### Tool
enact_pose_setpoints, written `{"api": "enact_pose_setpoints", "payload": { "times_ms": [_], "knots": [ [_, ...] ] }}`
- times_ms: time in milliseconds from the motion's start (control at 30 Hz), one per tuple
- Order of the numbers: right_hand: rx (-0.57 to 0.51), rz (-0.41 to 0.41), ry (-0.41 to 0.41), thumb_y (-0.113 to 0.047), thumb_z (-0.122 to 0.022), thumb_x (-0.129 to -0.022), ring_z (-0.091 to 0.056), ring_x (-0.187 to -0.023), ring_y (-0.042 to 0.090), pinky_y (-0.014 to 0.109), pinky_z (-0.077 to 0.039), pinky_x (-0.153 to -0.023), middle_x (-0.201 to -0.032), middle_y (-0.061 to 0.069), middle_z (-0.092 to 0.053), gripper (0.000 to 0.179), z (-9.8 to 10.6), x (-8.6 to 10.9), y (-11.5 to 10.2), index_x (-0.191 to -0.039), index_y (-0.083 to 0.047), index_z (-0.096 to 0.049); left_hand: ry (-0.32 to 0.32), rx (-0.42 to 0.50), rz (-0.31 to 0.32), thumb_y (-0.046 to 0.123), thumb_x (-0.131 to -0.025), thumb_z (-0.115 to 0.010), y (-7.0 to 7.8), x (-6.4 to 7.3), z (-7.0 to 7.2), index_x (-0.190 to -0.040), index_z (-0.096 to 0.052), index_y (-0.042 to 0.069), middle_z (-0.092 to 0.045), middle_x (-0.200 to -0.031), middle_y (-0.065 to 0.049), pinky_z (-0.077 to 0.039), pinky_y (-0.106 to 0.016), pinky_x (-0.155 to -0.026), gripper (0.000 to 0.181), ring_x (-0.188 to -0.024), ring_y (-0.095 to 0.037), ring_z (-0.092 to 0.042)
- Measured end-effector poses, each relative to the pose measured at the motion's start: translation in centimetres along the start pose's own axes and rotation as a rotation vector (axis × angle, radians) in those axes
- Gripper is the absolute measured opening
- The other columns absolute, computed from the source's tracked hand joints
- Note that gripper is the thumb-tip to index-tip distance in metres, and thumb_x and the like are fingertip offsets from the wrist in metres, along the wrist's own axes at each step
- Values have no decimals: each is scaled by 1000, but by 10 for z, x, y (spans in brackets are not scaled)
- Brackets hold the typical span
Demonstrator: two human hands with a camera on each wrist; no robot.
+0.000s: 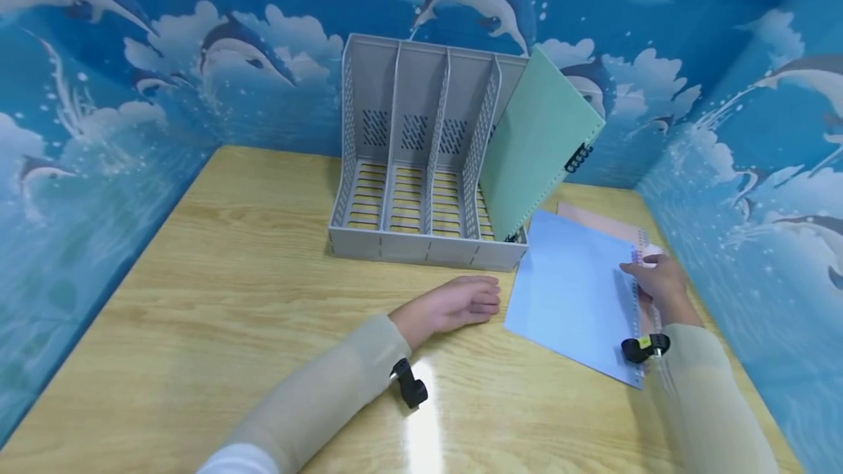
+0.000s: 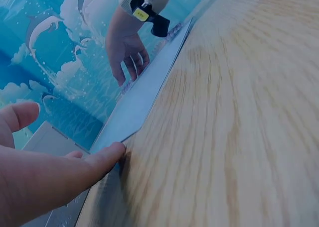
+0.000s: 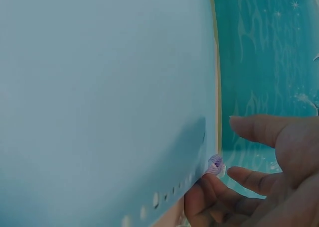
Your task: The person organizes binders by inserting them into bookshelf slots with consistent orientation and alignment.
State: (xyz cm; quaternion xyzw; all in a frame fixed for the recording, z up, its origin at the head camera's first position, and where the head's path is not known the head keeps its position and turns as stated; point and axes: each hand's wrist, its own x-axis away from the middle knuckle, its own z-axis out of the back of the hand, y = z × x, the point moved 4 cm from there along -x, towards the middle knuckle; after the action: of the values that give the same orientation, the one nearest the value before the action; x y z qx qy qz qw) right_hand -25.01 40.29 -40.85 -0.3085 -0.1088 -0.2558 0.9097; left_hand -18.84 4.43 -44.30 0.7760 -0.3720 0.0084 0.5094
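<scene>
A blue notebook (image 1: 573, 284) with a punched, ring-bound right edge lies on the table, overlapping a pink notebook (image 1: 596, 222). At that bound edge is my right hand (image 1: 658, 280). In the right wrist view its lower fingers (image 3: 202, 197) are bent against the edge, while the thumb (image 3: 259, 127) stands apart from it. My left hand (image 1: 457, 303), fingers relaxed and holding nothing, is just left of the blue notebook, in front of a grey file rack (image 1: 421, 247). A green notebook (image 1: 536, 145) with black binding leans in the rack's rightmost slot.
The rack's other slots stand left of the green notebook. The wooden table (image 1: 230, 276) is bordered by walls with a dolphin print (image 1: 276, 115) at the back and both sides. The right wall is close beside my right hand.
</scene>
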Motion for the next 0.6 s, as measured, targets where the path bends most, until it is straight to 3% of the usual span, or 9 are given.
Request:
{"api": "enact_pose_setpoints", "payload": {
  "times_ms": [200, 600],
  "knots": [
    [-19, -14, -14, -38, -59, -93, -54, -71, 19, 31, -50, -57, -98, 16, -51, 80, 0, -4, 4, -145, 12, -23, 5, -18, 6, 13, -102, -45, -1, -2, -8, -146, -33, -5, -41, -144, -30, -33, -49, -113, 49, -133, -42, -42],
    [-49, -47, -29, -37, -55, -95, -52, -81, 23, 29, -49, -61, -100, 17, -49, 76, 1, -5, 8, -145, 11, -24, -3, -30, 10, 22, -102, -45, -4, -4, -11, -147, -34, -3, -44, -141, -31, -37, -49, -111, 53, -131, -41, -44]
  ]
}}
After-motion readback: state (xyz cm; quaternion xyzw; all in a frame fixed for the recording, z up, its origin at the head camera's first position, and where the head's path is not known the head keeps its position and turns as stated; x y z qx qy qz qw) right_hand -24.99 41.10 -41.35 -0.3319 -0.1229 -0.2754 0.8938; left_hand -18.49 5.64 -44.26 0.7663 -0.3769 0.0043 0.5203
